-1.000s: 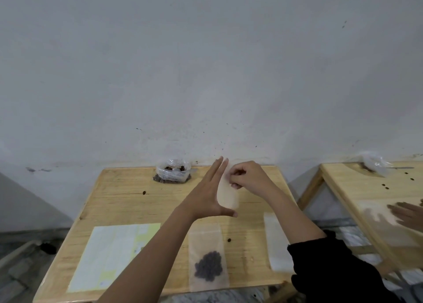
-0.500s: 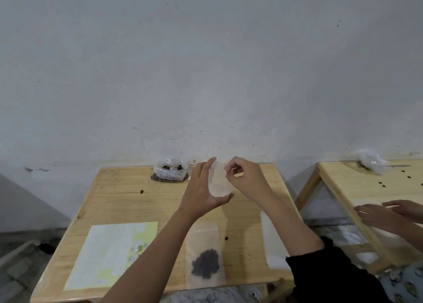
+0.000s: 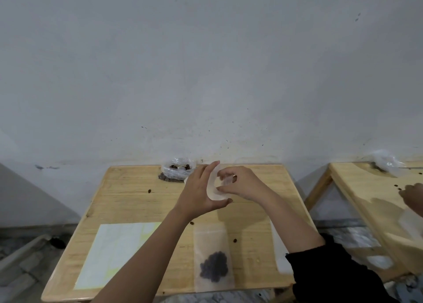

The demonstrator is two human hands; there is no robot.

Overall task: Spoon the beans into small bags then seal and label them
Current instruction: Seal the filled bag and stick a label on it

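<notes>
Above the middle of the wooden table, my left hand and my right hand both hold a small clear empty bag. The left hand cups its left side and bottom. Right fingers pinch its mouth, which is bent open into a curve. A filled small bag with dark beans at its bottom lies flat near the front edge. A clear plastic bag of beans stands at the back against the wall. No spoon is visible.
A sheet of yellow-white labels lies at the front left. A stack of empty bags lies at the right edge, partly behind my arm. Loose beans dot the table. Another person's hand works at a second table on the right.
Both hands have moved the empty bag slightly back and lower. The flat bag has been curled open at its mouth by my right fingers. The other person's hands shifted on the right table.
</notes>
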